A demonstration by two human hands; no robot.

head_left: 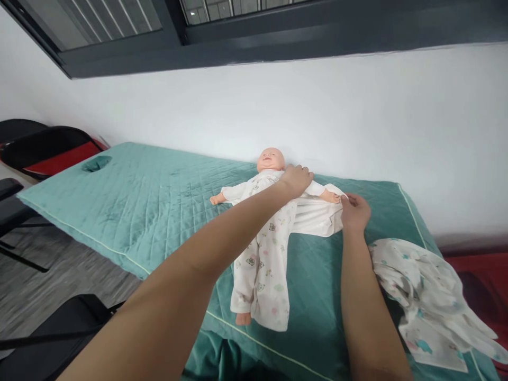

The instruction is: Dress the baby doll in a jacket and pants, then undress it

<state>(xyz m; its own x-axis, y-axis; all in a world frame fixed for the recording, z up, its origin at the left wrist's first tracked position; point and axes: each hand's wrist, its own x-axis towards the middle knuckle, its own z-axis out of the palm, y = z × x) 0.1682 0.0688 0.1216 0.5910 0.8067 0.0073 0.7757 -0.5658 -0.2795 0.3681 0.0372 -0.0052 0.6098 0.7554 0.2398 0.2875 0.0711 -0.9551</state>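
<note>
A baby doll [271,160] lies on its back, head toward the wall. It wears a white baby garment [270,270] printed with small animals, and one bare foot pokes from a leg end. My left hand [297,181] curls over the doll's shoulder on the right side of the picture; its fingertips are partly hidden. White cloth [317,216] of the garment spreads out under the doll's arm on that side. My right hand [355,210] pinches the edge of this cloth, close beside the doll's small hand [330,197]. The doll's other arm [229,194] is sleeved and stretched out leftward.
The doll lies on a green quilted bed [159,196] with a face hole [96,163]. A crumpled white patterned cloth [424,296] sits at the bed's right edge. Black chairs [47,148] stand at the left, and a red seat [482,280] at the right. Behind is a white wall.
</note>
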